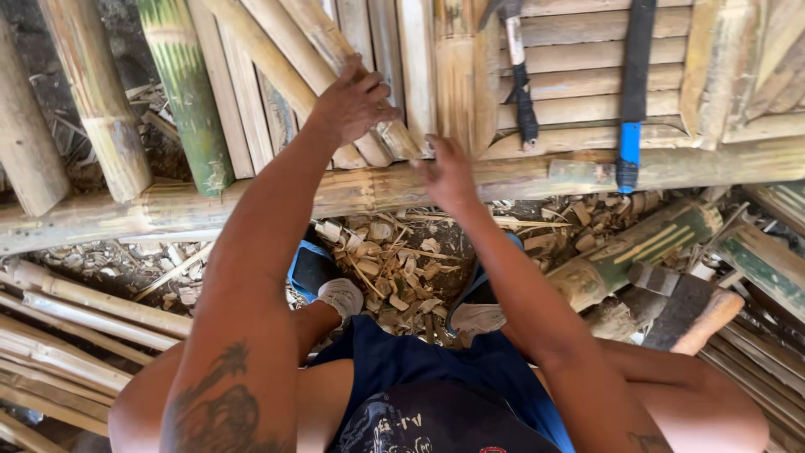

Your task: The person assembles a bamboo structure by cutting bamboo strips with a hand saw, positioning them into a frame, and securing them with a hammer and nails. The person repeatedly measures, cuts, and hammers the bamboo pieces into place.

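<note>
My left hand rests on two split bamboo slats that lie slanted across a bamboo frame, fingers curled over their lower ends. My right hand hovers just right of it, fingers spread, near the thick horizontal bamboo rail and the upright slats; it holds nothing. My arms reach forward over my knees and dark blue shorts.
A hammer and a blue-and-black handled tool lie on the slatted panel at the right. A hatchet rests on bamboo poles lower right. Bamboo chips litter the ground around my feet. Loose poles lie at left.
</note>
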